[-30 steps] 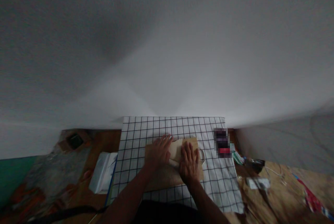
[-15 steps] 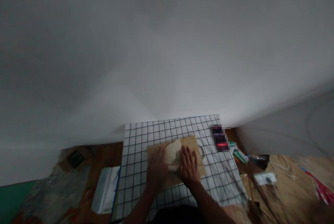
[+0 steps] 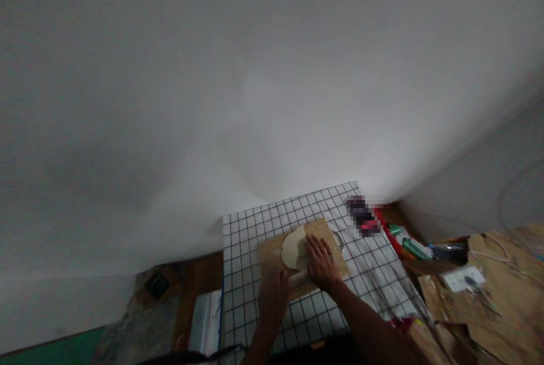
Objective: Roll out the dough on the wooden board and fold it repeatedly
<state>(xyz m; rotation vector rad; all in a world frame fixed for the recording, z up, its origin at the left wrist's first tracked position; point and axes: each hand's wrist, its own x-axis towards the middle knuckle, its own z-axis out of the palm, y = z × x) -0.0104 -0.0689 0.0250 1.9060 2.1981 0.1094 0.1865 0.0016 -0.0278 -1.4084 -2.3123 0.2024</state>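
Note:
A pale, flattened sheet of dough (image 3: 294,247) lies on a wooden cutting board (image 3: 270,251). Across the dough's near edge runs a light-coloured rolling pin (image 3: 298,279), only its middle visible between my hands. My left hand (image 3: 273,290) is closed around the pin's left end, knuckles up and slightly blurred. On the other side, my right hand (image 3: 322,263) rests with its fingers stretched forward over the dough's right edge. Its palm covers the right end of the pin.
A white cloth with black checks (image 3: 244,240) covers the table. A metal handle (image 3: 339,241) sticks out from the board's right side. A blurred-out dark and red item (image 3: 363,216) lies at the back right. The white wall (image 3: 263,98) rises directly behind.
My left hand has gone from fingers stretched forward to closed around the pin, nearer to me. My right hand still lies with fingers extended. The whole view has turned slightly.

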